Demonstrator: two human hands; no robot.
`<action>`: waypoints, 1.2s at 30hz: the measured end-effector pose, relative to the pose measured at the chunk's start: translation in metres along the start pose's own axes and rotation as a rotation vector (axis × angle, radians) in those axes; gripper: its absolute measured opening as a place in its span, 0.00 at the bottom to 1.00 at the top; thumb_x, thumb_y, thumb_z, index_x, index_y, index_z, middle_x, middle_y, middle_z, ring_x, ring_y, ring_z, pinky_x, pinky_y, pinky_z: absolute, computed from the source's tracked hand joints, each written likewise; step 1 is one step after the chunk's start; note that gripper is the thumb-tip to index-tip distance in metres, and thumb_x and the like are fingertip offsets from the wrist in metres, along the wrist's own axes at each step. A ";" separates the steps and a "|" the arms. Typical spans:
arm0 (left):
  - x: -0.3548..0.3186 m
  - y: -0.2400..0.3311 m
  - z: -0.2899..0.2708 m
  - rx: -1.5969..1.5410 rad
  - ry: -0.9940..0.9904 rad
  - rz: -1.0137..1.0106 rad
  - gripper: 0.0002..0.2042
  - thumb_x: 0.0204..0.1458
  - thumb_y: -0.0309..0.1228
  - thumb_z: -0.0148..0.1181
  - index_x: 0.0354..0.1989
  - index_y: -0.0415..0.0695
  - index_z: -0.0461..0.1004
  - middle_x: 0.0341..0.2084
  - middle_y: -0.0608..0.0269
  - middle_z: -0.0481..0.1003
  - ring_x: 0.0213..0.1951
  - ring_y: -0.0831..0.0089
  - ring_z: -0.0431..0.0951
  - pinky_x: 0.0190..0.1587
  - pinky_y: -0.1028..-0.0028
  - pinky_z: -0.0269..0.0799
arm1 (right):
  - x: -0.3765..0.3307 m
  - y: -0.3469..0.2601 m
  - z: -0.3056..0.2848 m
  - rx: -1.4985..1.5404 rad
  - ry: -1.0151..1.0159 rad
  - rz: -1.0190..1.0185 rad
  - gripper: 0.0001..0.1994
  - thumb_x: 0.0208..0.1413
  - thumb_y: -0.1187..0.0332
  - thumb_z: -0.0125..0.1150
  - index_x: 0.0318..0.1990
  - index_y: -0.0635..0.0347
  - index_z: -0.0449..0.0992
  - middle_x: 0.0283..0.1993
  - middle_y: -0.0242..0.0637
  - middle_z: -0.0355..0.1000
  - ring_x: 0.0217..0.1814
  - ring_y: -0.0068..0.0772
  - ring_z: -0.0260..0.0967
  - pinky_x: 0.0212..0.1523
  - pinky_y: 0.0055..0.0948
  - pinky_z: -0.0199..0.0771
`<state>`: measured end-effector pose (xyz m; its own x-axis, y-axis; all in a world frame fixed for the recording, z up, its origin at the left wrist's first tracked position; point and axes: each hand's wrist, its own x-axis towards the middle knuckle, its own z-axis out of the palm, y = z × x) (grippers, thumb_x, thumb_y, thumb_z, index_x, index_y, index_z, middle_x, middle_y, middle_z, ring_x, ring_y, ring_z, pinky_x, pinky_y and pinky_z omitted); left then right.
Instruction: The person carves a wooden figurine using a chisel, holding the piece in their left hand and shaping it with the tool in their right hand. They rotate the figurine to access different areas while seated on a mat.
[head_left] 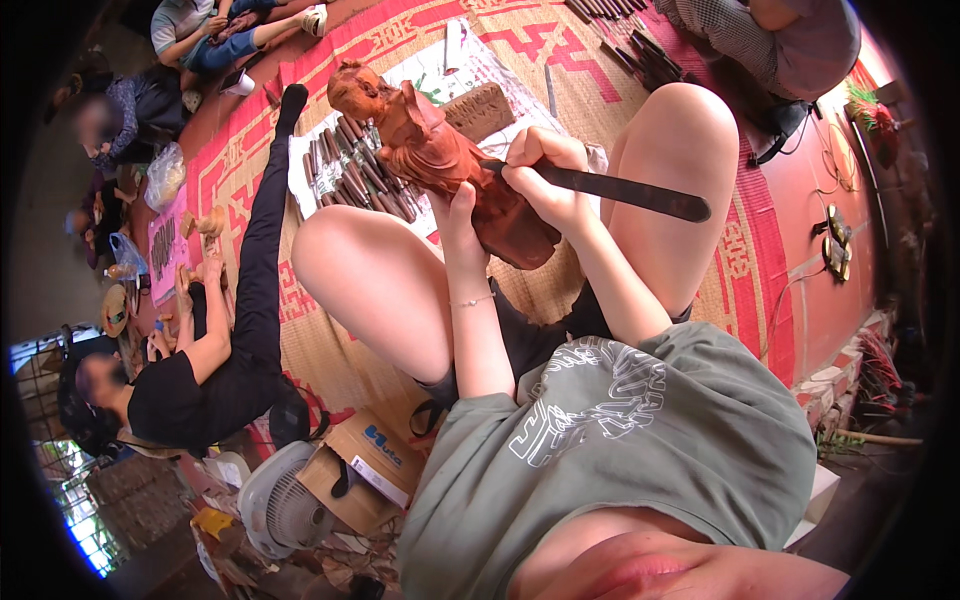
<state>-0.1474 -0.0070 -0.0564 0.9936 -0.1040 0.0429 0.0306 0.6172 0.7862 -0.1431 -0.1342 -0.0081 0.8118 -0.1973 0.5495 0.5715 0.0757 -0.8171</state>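
Observation:
A reddish-brown carved wooden figurine (440, 145) leans up and to the left between my raised knees, its head end away from me. My left hand (462, 225) is closed around its lower side, thumb up along the wood. In my right hand (548, 180) is a long, flat, dark bar-like tool (640, 192) with a rounded end and a small hole. Its other end meets the figurine's side; whether it has a cutting edge I cannot tell. Beyond the figurine, several carving chisels (355, 185) with dark handles lie side by side on a white printed sheet (415, 70).
A brown wooden block (478, 112) rests on the sheet. The woven red-and-tan mat (560, 80) spreads around me. More tools (645, 60) lie at the far right. A person in black (200, 395) sits at left, a dark-clad leg stretched alongside. A fan (285, 500) and cardboard box (365, 470) stand near left.

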 end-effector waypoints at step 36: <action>-0.005 0.003 0.008 -0.005 0.000 0.058 0.38 0.41 0.39 0.64 0.58 0.40 0.51 0.50 0.60 0.62 0.52 0.68 0.64 0.55 0.67 0.60 | -0.005 0.000 -0.004 0.108 0.081 0.141 0.11 0.37 0.82 0.50 0.16 0.61 0.53 0.14 0.31 0.61 0.17 0.15 0.55 0.19 0.18 0.59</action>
<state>-0.1530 -0.0114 -0.0493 0.9937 -0.0686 0.0882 -0.0260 0.6263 0.7792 -0.1482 -0.1369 -0.0114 0.8748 -0.2551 0.4119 0.4663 0.2119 -0.8589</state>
